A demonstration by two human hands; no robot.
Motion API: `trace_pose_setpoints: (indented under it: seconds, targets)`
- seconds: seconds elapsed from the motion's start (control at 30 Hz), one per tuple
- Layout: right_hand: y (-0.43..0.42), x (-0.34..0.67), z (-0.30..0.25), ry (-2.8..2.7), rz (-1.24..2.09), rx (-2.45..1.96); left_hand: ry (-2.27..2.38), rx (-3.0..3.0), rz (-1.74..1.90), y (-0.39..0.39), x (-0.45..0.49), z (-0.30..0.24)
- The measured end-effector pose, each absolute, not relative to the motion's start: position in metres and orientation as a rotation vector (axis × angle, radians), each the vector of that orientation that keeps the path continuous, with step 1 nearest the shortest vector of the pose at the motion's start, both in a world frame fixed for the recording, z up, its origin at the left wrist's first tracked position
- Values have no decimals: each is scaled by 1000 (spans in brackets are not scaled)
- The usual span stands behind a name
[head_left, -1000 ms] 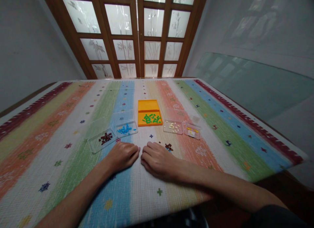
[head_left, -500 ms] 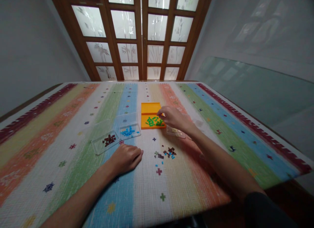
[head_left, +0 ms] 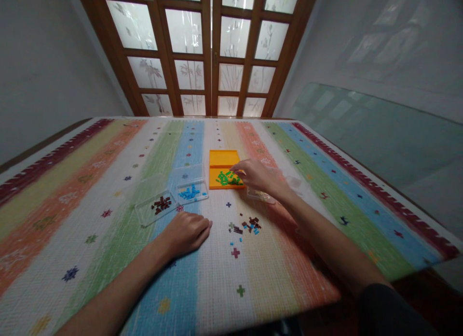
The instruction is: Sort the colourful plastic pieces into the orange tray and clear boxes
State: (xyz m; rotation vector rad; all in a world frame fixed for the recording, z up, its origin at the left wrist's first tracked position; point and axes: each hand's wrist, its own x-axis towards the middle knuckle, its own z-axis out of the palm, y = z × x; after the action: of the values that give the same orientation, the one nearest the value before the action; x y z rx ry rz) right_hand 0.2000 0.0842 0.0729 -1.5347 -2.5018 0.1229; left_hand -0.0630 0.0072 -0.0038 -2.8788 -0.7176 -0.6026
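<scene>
My right hand (head_left: 255, 175) reaches over the orange box (head_left: 223, 158) holding green pieces (head_left: 227, 178), its fingers pinched together at the box's right edge; what they hold is too small to make out. My left hand (head_left: 186, 231) rests palm down on the striped cloth, fingers loosely together and holding nothing. A small loose pile of dark red and blue pieces (head_left: 249, 225) lies on the cloth between the two hands.
A clear tray of dark red pieces (head_left: 156, 206) and a clear tray of blue pieces (head_left: 192, 192) sit left of the orange box. Another clear tray (head_left: 260, 196) is partly hidden under my right wrist. The striped tablecloth (head_left: 90, 205) covers the table; its right edge drops off.
My right hand left the spot beside my left hand and reached forward to the orange box, uncovering the loose pile of pieces. My left hand stayed put.
</scene>
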Motion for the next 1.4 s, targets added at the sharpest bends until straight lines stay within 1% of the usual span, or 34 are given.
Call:
trace_pose_setpoints:
  seconds: [0.13,0.33,0.43,0.53,0.67,0.93,1.23,1.4]
  targets:
    - [72,217,77,-2486,212,-1314,-690,-2863,-641,8,-62,-4]
    - [33,250,64,-2580,530,-1039,-678,-2868,-669,8,-61,-5]
    - [11,260,51,-2563,598,-1006,-695,-2886,-663,9,-61,-6]
    - [-4,263,36,-2479,691,-1068,-704,-2898,-669,9,-61,-7]
    - [-15,260,25,-2439,673,-1127,-696,-2903,-677,9,-60,-6]
    - [-21,262,32,-2522,669,-1214,-696,-2904,-711,10,-61,-6]
    - [-17,266,28,-2526,765,-1176,-702,-2911,-696,10,-61,-4]
    - [-14,262,21,-2497,692,-1140,-703,-2925,-699,10,-61,-4]
